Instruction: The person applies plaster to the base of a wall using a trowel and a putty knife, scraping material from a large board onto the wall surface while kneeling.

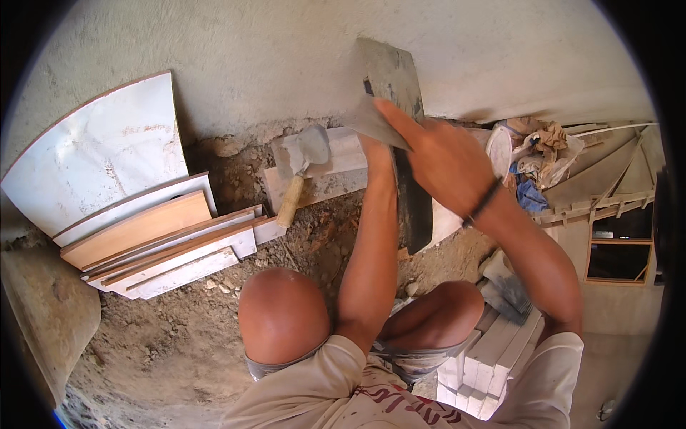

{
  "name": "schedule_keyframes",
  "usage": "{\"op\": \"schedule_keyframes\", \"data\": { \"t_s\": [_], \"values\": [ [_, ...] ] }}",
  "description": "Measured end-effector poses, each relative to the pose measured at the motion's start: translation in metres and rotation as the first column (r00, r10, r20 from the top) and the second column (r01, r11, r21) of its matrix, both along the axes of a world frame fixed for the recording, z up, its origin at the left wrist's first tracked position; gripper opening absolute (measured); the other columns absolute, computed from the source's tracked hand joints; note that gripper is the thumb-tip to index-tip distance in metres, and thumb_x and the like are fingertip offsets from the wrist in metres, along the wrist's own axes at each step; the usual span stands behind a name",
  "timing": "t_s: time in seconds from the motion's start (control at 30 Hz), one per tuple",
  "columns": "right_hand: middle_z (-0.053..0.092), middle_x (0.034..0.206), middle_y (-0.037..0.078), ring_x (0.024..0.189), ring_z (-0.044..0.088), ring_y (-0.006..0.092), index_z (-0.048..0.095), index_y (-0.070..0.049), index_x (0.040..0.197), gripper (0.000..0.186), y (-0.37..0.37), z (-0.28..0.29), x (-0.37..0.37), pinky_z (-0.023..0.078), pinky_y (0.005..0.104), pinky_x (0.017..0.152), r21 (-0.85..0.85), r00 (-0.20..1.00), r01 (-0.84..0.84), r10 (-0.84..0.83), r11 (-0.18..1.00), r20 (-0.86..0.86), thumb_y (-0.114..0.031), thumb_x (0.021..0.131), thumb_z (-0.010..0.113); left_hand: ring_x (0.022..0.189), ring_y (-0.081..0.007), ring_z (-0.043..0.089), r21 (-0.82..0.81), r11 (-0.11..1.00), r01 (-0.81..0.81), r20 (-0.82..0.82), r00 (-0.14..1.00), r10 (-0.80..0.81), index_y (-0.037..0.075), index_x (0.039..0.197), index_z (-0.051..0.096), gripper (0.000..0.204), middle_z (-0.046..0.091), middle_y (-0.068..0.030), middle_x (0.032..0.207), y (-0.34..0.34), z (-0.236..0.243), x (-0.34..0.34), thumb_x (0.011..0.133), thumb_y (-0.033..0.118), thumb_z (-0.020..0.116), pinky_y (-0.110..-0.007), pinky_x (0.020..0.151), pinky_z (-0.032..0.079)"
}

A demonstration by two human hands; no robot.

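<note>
My left hand (376, 149) is mostly hidden behind a grey blade and my right hand. It appears closed on a long rectangular plastering trowel (397, 79), which stands upright near the wall and is smeared with grey mortar. My right hand (450, 163) grips a flat grey scraper (379, 123), its index finger stretched along the blade. The scraper's blade lies across the trowel's side, close to my left hand; its handle is hidden. Left of my left forearm, a pointing trowel with a wooden handle (291, 202) rests on a mortar-smeared board (336, 184).
White and brown panels (143, 222) lean at the left against the plastered wall (250, 64). Crumpled sacks and rags (536, 161) lie at the right. Pale blocks (493, 354) are stacked beside my right knee. Loose soil (171, 336) covers the ground.
</note>
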State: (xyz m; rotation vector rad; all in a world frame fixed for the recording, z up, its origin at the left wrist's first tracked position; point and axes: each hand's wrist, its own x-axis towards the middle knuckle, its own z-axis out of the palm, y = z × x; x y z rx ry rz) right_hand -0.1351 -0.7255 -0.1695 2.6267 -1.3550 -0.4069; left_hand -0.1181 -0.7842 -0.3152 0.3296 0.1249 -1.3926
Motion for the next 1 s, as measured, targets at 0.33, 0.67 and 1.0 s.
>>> {"op": "schedule_keyframes", "data": {
  "t_s": [0.33, 0.67, 1.0],
  "values": [
    [0.063, 0.108, 0.028, 0.100, 0.061, 0.0444, 0.038, -0.001, 0.142, 0.056, 0.001, 0.070, -0.009, 0.051, 0.0418, 0.084, 0.070, 0.923, 0.082, -0.102, 0.994, 0.370, -0.030, 0.096, 0.051, 0.079, -0.0161, 0.064, 0.093, 0.978, 0.186, 0.303, 0.930, -0.206, 0.002, 0.116, 0.055, 0.026, 0.065, -0.0073, 0.088, 0.011, -0.020, -0.010, 0.094, 0.016, 0.055, -0.028, 0.066, 0.054],
    [0.059, 0.069, 0.024, 0.065, 0.059, 0.0437, 0.044, -0.006, 0.140, 0.056, 0.024, 0.019, -0.055, 0.046, 0.0507, 0.061, 0.159, 0.954, 0.247, -0.269, 0.956, 0.136, -0.044, 0.098, 0.045, 0.073, -0.0152, 0.063, -0.025, 0.995, 0.096, -0.077, 0.992, -0.097, 0.002, 0.101, 0.052, 0.010, 0.063, -0.0094, 0.088, 0.009, -0.004, -0.014, 0.092, 0.005, 0.056, -0.027, 0.061, 0.054],
    [0.060, 0.069, 0.027, 0.064, 0.061, 0.0460, 0.047, -0.007, 0.136, 0.053, 0.009, 0.019, -0.030, 0.049, 0.0529, 0.059, 0.153, 0.974, 0.205, -0.217, 0.967, 0.063, -0.042, 0.096, 0.049, 0.072, -0.0187, 0.063, 0.039, 0.992, 0.123, -0.118, 0.986, -0.117, 0.002, 0.105, 0.050, 0.012, 0.061, -0.0106, 0.088, -0.002, -0.022, -0.016, 0.094, 0.002, 0.047, -0.030, 0.059, 0.054]
  ]
}}
